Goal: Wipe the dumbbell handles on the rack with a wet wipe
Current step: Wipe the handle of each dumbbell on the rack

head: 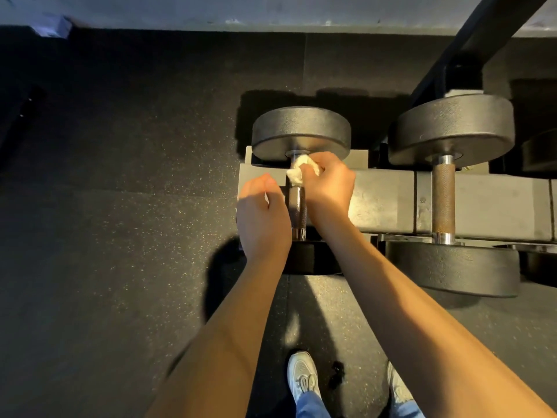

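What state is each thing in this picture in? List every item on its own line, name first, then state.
Wet wipe: crumpled, pressed on the far end of the left handle.
Right hand: closed on the wipe.
Left hand: loosely curled beside the handle, holding nothing visible.
Left dumbbell: resting on the rack.
Right dumbbell: resting on the rack, handle untouched, brownish.

Grey sneakers (302, 377) stand on speckled black rubber flooring (120, 236)

A gym — speckled rubber floor (120, 236), heavy dumbbells (452, 131) laid across a steel rack (385, 200).
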The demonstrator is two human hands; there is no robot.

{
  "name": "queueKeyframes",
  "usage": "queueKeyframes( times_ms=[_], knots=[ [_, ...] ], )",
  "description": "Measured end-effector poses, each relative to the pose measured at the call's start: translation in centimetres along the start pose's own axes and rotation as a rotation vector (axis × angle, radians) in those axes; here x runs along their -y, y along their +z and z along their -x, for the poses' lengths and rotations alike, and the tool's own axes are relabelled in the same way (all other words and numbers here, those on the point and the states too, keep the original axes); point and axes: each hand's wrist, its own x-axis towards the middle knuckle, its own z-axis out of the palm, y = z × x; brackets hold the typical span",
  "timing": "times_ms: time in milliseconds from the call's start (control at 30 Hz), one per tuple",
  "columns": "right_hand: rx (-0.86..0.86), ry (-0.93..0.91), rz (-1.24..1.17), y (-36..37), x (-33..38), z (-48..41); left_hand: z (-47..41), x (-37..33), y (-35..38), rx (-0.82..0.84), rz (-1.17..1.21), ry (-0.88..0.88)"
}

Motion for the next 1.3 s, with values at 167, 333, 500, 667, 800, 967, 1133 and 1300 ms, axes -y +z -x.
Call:
queueKeyframes(
  times_ms=[167,333,500,667,800,967,1133,1300],
  knots=[
    [0.258,-0.102,-0.008,-1.9,-2.4,1.1,0.3,-0.3,-0.3,-0.010,-0.028,0.034],
    [0.077,-0.068,-0.002,-0.6,-1.2,-0.5,0.0,0.1,-0.1,0.009,-0.055,0.071],
    [0.167,-0.056,-0.030,-1.1,-1.7,0.5,-0.1,0.2,0.0,0.015,-0.050,0.083],
    [0.401,-0.045,0.022,-3.0,-3.1,2.1,0.1,-0.1,-0.2,0.001,-0.052,0.067],
    [0.451,-0.049,0.167,-3.4,-3.4,2.0,0.2,-0.3,-0.2,-0.006,-0.113,0.124],
    [0.234,-0.066,-0.012,-5.2,-2.5,2.6,-0.2,0.0,0.1,0.008,-0.153,0.149],
    [0.163,-0.189,-0.143,-9.7,1.0,1.6,-0.3,-0.9,-0.6,0.020,-0.011,0.128],
    [0.074,-0.328,-0.262,-13.8,7.5,-1.3,-2.8,-8.5,-2.9,-0.052,0.044,0.263]
  ],
)
